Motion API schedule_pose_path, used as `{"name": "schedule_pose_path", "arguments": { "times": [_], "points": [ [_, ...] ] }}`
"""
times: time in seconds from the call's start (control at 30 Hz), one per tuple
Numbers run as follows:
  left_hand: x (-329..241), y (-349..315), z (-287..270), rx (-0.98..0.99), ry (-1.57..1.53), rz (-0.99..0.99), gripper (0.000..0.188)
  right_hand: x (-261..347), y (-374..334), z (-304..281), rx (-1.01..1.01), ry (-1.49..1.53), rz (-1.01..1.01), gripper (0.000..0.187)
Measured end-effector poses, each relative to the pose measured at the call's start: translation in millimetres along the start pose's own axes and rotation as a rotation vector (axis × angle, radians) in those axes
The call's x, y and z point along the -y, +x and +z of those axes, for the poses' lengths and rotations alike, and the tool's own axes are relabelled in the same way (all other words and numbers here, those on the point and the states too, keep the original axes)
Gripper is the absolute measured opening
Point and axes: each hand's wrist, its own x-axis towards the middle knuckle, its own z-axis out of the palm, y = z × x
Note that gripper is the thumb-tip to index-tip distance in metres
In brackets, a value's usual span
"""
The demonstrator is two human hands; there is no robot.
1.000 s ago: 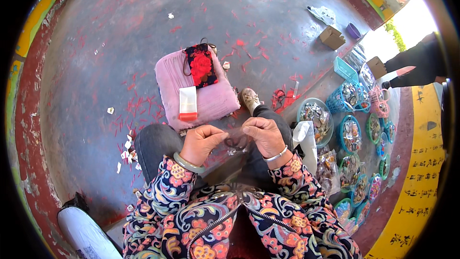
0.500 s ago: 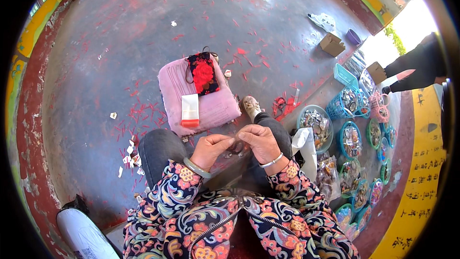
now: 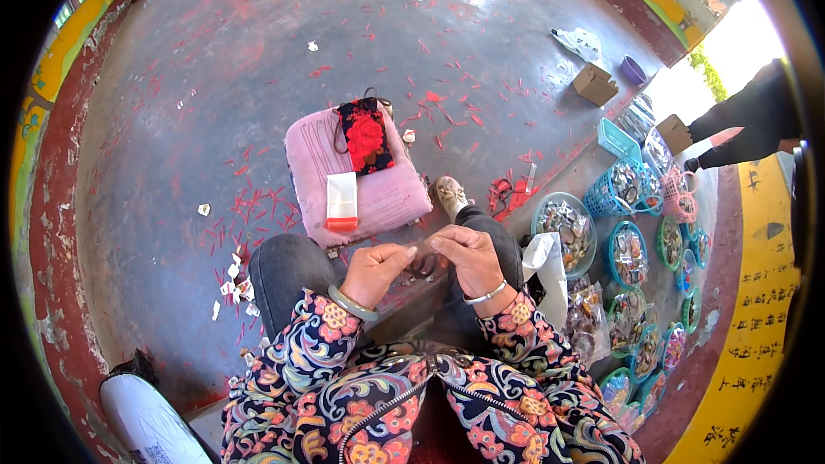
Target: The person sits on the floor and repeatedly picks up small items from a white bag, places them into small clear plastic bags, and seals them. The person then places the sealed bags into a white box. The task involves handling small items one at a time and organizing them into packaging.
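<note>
My left hand (image 3: 375,275) and my right hand (image 3: 474,261) are raised above my lap, each with thumb and forefinger pinched. A narrow gap separates the two fingertips. Just below them, between the hands, hangs a small dark looped item (image 3: 422,265); it is blurred, and its kind cannot be made out. What lies inside each pinch is too small to name. Beyond my hands is a pink cushioned seat (image 3: 388,206). On it rest a black pouch with a red flower (image 3: 364,139) and a white packet with a red-orange end (image 3: 342,200).
To my right stand a clear round tub (image 3: 586,216) of small packets, a blue basket (image 3: 606,198) and several colored baskets. A white bag (image 3: 545,258) sits by my right leg. Scissors (image 3: 501,192) lie on red material. Farther off are a cardboard box (image 3: 595,83) and a person's leg (image 3: 730,125).
My fingertips have drawn slightly apart, opening a small gap between the two hands. Both pinches stay closed. The surroundings look the same.
</note>
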Motion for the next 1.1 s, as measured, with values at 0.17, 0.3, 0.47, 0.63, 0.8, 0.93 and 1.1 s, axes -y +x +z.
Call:
{"name": "schedule_pose_path", "arguments": {
  "times": [0.17,0.3,0.47,0.63,0.8,0.93,1.1],
  "points": [
    [4.8,1.0,-0.4,-0.011,-0.010,0.042,0.022,1.2,-0.2,2.9,-0.009,0.001,-0.025,0.011],
    [2.1,-1.0,-0.5,-0.091,0.009,0.010,0.021,-2.1,3.0,-3.9,-0.074,0.051,-0.035,0.013],
    [-8.0,-1.0,-8.5,-0.233,-0.120,0.088,0.019,1.3,9.2,-18.4,-0.142,0.202,-0.072,0.018],
    [-6.5,-1.9,-1.9,-0.193,0.012,0.063,0.020,-0.9,5.8,5.2,-0.009,-0.032,-0.017,0.021],
    [9.2,-1.2,-5.3,-0.097,0.143,0.126,0.018,-5.8,1.2,6.3,0.075,-0.002,0.017,0.012],
    [7.8,-0.6,-4.2,-0.086,0.184,0.153,0.020,-3.1,1.1,4.3,0.054,-0.061,-0.045,0.010],
    [0.6,-3.6,1.0,-0.074,0.119,0.111,0.021,-2.1,-1.3,4.0,0.052,-0.022,-0.051,0.010]
  ]
}}
